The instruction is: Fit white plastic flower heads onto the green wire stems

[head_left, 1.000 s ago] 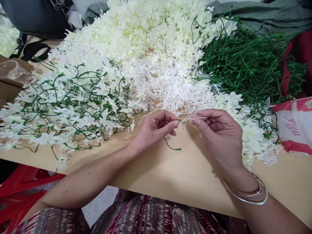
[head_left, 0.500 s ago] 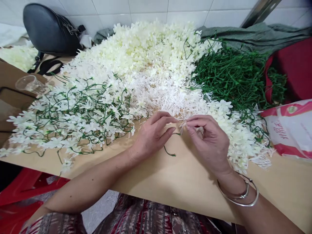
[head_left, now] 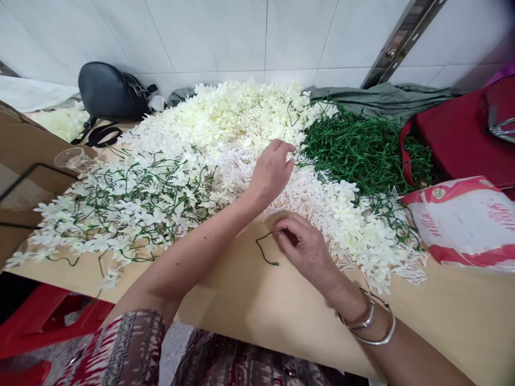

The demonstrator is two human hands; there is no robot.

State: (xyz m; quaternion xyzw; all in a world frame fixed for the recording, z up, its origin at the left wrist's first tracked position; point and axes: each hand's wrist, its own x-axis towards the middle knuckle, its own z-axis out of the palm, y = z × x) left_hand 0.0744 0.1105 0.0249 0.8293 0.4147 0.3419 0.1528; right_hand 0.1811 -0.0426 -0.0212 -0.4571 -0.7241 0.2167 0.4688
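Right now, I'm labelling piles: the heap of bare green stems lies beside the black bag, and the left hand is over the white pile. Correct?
Wrong bag: the head view shows the bare green stems beside the red bag. The left hand is over the white pile.

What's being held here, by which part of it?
The right hand pinches a green stem near one end; whether the left hand holds anything cannot be told.

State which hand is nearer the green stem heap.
Left. The left hand is just left of the green stem heap; the right hand is farther off, closer to the person.
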